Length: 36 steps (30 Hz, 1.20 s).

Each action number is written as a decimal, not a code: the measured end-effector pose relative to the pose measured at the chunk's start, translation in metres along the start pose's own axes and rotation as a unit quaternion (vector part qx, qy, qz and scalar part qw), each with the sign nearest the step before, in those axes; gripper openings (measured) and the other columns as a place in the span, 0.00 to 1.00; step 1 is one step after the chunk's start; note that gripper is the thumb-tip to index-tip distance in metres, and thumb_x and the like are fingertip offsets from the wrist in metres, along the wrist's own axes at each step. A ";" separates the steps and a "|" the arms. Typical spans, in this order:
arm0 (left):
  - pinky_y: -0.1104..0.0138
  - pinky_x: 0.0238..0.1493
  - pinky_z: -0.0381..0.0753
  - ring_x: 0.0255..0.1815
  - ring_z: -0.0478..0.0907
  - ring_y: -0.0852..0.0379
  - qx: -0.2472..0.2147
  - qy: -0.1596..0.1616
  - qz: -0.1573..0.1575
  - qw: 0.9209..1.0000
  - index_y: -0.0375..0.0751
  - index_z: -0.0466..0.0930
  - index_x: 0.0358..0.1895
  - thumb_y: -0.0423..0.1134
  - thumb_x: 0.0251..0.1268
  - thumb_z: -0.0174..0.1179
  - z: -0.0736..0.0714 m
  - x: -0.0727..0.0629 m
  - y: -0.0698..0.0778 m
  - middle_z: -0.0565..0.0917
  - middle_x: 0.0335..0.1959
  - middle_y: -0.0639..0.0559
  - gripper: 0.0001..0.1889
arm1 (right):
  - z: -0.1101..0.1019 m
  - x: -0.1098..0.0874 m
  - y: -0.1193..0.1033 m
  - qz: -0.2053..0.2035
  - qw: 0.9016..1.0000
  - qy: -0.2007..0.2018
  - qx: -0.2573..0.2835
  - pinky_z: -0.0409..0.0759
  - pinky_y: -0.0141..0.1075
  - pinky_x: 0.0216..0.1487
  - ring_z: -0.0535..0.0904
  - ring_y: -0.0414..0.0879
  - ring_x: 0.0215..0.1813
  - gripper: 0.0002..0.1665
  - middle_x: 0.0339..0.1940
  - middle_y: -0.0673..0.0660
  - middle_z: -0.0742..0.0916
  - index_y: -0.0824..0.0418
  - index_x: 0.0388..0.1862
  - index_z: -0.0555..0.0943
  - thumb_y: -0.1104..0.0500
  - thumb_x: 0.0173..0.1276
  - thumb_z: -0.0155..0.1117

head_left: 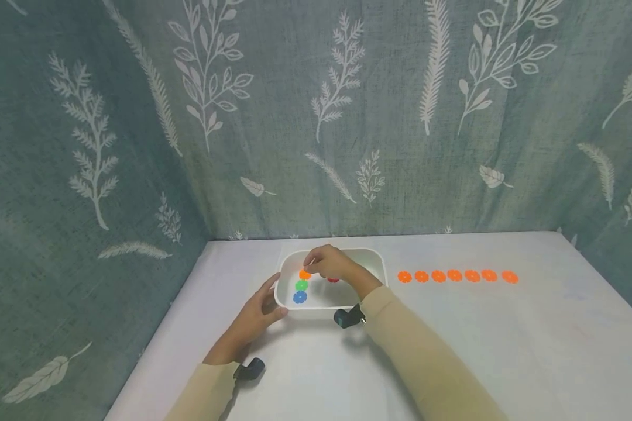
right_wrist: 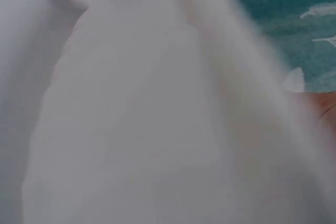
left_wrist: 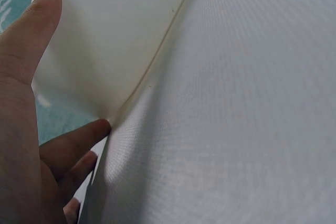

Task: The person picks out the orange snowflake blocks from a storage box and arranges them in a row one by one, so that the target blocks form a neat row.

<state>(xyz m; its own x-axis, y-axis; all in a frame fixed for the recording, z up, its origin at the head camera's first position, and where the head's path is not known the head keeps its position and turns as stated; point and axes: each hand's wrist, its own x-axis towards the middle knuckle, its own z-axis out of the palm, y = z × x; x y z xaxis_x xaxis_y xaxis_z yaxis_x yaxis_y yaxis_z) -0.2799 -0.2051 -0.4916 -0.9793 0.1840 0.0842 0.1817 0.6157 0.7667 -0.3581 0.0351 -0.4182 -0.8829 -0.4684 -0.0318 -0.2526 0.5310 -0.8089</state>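
A white tub [head_left: 333,309] stands on the table, and my left hand [head_left: 258,313] grips its near left corner. In the left wrist view the thumb [left_wrist: 44,17] lies along the rim, with a fingertip at the bottom edge. My right hand [head_left: 330,262] reaches into the tub and pinches the edge of an orange flower-shaped disc [head_left: 305,275]. Just in front of that lie a green disc [head_left: 301,285] and a blue disc [head_left: 300,297] on the tub floor. Partly hidden under the right hand is a red disc [head_left: 333,280]. The tub's side fills most of the right wrist view.
To the right of the tub, several orange flower-shaped discs [head_left: 439,276] lie in a row on the white table [head_left: 505,339]. A leaf-patterned curtain [head_left: 305,146] borders the table at the back and sides.
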 end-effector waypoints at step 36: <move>0.36 0.68 0.49 0.69 0.65 0.42 -0.005 -0.004 0.031 1.000 0.61 0.51 0.77 0.58 0.54 0.69 -0.002 -0.001 0.001 0.70 0.68 0.41 0.49 | 0.021 0.007 0.017 0.009 0.979 -0.033 -0.202 0.66 0.41 0.66 0.74 0.49 0.60 0.15 0.54 0.50 0.83 0.51 0.51 0.85 0.58 0.64 0.67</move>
<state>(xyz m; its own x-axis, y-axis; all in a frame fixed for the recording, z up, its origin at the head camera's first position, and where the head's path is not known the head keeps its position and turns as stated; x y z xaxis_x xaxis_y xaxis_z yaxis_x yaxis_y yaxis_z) -0.2789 -0.2065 -0.4895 -0.9655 0.2273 0.1270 0.2411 0.5960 0.7659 -0.3599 0.0262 -0.4449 -0.8649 -0.4933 -0.0927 -0.3843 0.7696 -0.5100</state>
